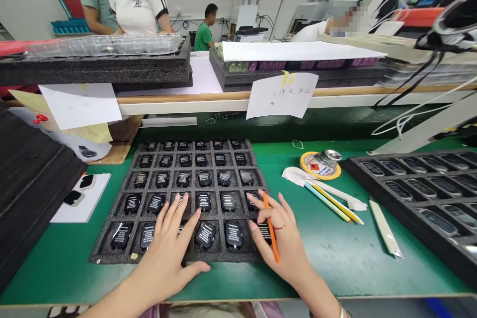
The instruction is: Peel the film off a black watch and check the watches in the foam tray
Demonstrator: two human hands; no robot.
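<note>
Your left hand [167, 243] lies flat on the near edge of the black foam tray [112, 251]. Its fingers are spread wide and rest on the small black watch parts [205, 233] in the near rows. A flat, open hand like that probably keeps the light tray from sliding on the green mat [335, 253].

Your right hand [279, 233] is at the near right corner of the tray. An orange stick [271, 231] lies across it, tucked between the fingers, and its far tip points at the parts. The fingers are bent a little and spread, and their tips touch a part in the right-hand column. Held this way, the stick stays ready while the fingertips are free to feel the parts.

Each part sits in its own little square pocket, so none bumps its neighbour. That is likely why the tray is made of soft foam.

To the right of the tray, well apart from your hands, lie some yellow and white sticks [331, 201] and a white cloth [296, 175]. Just beyond them is a small round tin [320, 165]. Farther right is a second dark tray [417, 198] with shiny pieces in long pockets. On the left, two watch pieces rest on a white card [80, 198].

Other people stand at the far side, behind the shelf.
</note>
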